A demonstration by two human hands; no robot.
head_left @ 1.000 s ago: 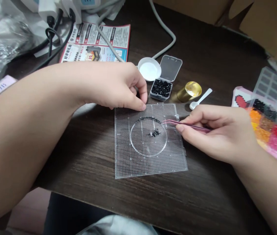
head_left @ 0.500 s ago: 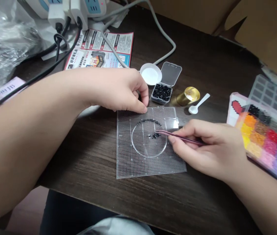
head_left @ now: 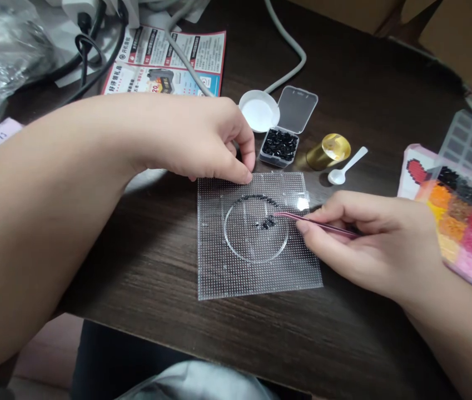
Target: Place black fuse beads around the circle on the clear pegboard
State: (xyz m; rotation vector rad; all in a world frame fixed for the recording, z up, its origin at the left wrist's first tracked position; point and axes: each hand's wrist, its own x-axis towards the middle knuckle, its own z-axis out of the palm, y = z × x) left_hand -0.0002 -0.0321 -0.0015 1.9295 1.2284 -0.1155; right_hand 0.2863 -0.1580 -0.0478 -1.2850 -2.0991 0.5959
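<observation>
A clear square pegboard (head_left: 223, 278) lies on the dark table with a ring outline on it. Small black beads (head_left: 256, 196) form an arc along the ring's upper side. A loose cluster of black beads (head_left: 268, 223) sits inside the ring. My left hand (head_left: 223, 141) pinches the board's far edge between thumb and fingers. In my right hand (head_left: 369, 239) is a pair of pink tweezers (head_left: 323, 225), tips just above the cluster, near the arc's right end. Whether a bead is between the tips is too small to tell.
Behind the board stand an open box of black beads (head_left: 279, 145), a white dish (head_left: 259, 111), a gold cylinder (head_left: 327, 151) and a white spoon (head_left: 347, 166). A bead case (head_left: 465, 222) in many colours lies right. Cables (head_left: 286, 39), a leaflet (head_left: 169, 61) and plastic wrap (head_left: 2, 66) lie at the back.
The tweezers' tips have moved slightly up and right, off the bead cluster toward the arc. My left hand keeps its place at the board's far edge. The view has shifted a little.
</observation>
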